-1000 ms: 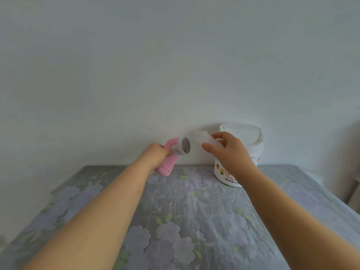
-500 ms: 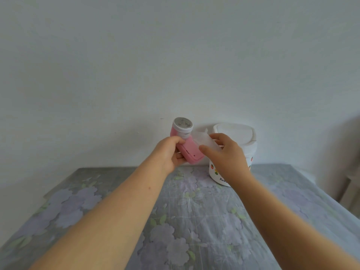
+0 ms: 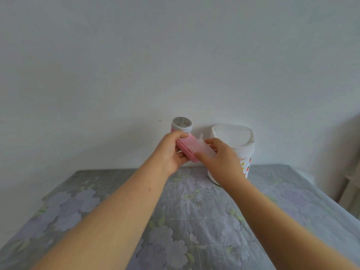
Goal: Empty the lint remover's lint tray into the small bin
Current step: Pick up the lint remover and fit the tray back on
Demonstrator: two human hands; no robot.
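Observation:
I hold a pink lint remover [image 3: 185,148] in the air above the table, its round metal mesh head pointing up. My left hand [image 3: 171,153] is shut around its body. My right hand [image 3: 219,159] grips the clear lint tray [image 3: 202,148], which lies flat against the remover's right side. Just behind my right hand stands the small white bin [image 3: 235,141] with a closed swing lid and fruit pictures on its side, close to the wall.
A table with a grey and lilac flowered cloth [image 3: 194,221] fills the lower view. A plain white wall [image 3: 175,65] rises right behind it. Some pale furniture [image 3: 352,182] shows at the right edge.
The remover turned from lying sideways to head-up and rose a little. The clear tray, earlier held apart near the bin, now lies against the remover's body. Both hands came closer together.

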